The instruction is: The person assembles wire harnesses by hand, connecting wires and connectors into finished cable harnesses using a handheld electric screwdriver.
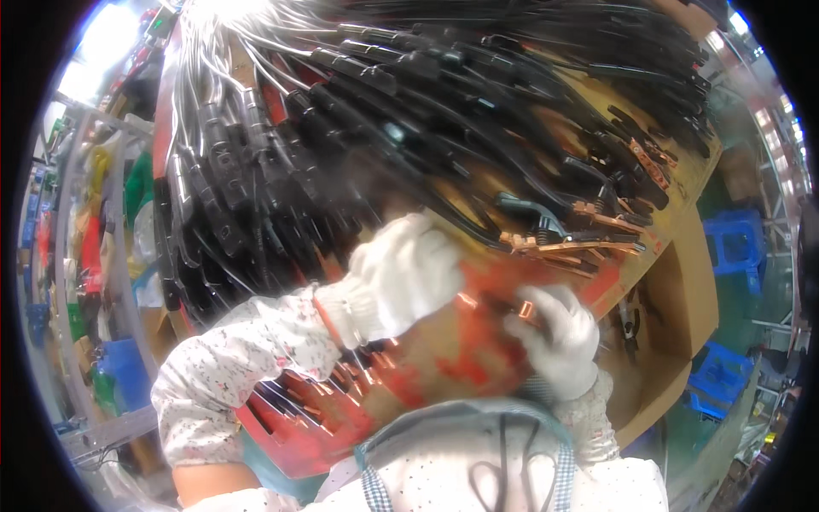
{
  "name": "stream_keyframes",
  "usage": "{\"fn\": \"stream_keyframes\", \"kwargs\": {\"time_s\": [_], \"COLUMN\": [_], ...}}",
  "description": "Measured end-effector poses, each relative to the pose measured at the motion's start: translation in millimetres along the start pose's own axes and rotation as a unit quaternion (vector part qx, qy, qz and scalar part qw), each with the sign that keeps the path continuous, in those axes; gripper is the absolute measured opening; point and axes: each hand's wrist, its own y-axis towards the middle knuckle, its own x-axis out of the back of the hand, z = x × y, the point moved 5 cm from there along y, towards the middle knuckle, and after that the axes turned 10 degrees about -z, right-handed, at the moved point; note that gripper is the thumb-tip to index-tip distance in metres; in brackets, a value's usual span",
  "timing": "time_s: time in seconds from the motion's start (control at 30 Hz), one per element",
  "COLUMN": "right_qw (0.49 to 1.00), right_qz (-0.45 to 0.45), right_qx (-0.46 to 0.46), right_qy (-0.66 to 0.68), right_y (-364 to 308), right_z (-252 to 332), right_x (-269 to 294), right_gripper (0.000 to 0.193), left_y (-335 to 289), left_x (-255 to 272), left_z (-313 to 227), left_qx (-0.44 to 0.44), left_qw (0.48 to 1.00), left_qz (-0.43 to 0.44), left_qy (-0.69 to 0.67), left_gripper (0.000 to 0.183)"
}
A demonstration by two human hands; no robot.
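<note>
White knitted gloves cover both of my hands. My left hand (pixel 401 271) is closed over the table's middle, against the black cables (pixel 444 145); what its fingers grip is hidden and blurred. A short copper tip (pixel 467 300) shows just to its right. My right hand (pixel 559 337) pinches a small copper piece (pixel 526 310) with a rectangular opening, close to that tip. Beyond the right hand lie copper-jawed clamps (pixel 572 243) on black cables. Under my left forearm, several thin black leads with bare copper ends (pixel 341 384) lie on the red and tan tabletop (pixel 444 363).
Black cables and silvery wires (pixel 209 51) cover the far side of the table. An open cardboard box (pixel 661 341) stands at the right edge with a few dark clamps inside. Blue plastic stools (pixel 734 239) are on the floor at right. A metal rack (pixel 72 205) stands at left.
</note>
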Motion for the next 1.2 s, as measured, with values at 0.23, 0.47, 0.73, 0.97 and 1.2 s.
{"fn": "stream_keyframes", "kwargs": {"time_s": [0.23,0.47,0.73,0.97,1.2], "right_qw": [0.996,0.999,0.994,0.98,0.974], "right_qz": [0.045,0.018,0.085,0.095,0.127], "right_qx": [-0.052,-0.018,0.049,0.159,0.169], "right_qy": [-0.054,-0.023,-0.037,-0.074,-0.085], "right_y": [10,25,28,35,40], "right_z": [16,26,27,32,31], "right_x": [-1,-20,-27,-32,-37], "right_gripper": [0.037,0.036,0.039,0.04,0.041], "left_y": [18,24,27,28,16], "left_x": [30,32,33,28,24], "left_z": [6,9,12,14,17], "left_qx": [0.1,0.132,0.133,0.196,0.258], "left_qw": [0.975,0.945,0.937,0.912,0.886], "left_qz": [0.045,0.019,0.104,0.141,0.148], "left_qy": [-0.196,-0.298,-0.305,-0.331,-0.355], "left_gripper": [0.02,0.015,0.007,0.011,0.014]}}
